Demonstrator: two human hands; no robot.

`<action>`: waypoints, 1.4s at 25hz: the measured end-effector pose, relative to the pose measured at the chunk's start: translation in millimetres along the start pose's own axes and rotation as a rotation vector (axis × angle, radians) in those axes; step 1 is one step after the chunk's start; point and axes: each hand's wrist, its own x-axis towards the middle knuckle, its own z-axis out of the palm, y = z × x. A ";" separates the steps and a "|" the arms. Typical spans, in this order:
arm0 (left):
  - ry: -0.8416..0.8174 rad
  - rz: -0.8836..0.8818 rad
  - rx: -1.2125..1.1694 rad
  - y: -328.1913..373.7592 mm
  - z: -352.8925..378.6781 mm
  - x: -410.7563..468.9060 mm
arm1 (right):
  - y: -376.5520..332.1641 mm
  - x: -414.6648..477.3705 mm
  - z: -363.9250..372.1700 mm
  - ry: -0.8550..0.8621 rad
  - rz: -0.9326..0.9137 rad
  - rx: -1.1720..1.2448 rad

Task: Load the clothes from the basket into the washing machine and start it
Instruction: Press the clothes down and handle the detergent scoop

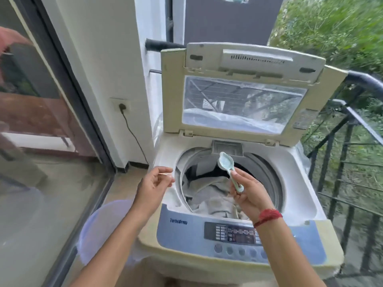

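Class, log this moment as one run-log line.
right hand: holds scoop above drum | left hand: open, empty, left of drum | clothes: in drum | lid: up | control panel: untouched

The washing machine (300,183) carries one readable mark: "TurboDrum", in dark blue on its front panel (186,235), left of the dark display (230,235). The display's small labels and the sticker (304,119) on the lid (172,90) are too blurred to read.

L hand (155,184) raised, palm inward, fingers loosely curled, holding nothing. R hand (249,193) level w/ it, thumb & fingers pinching scoop (226,162) handle. Both forearms extended fwd.
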 end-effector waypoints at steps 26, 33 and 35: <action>-0.291 -0.218 0.256 -48.1 105.6 164.8 | -17.7 200.1 -47.5 0.342 -0.889 -1.230; -0.302 -0.268 0.280 -47.5 115.0 161.9 | -37.3 201.8 -57.9 0.299 -1.308 -1.567; -0.306 -0.266 0.286 -48.0 117.1 161.0 | -44.8 199.5 -56.6 0.279 -1.402 -1.593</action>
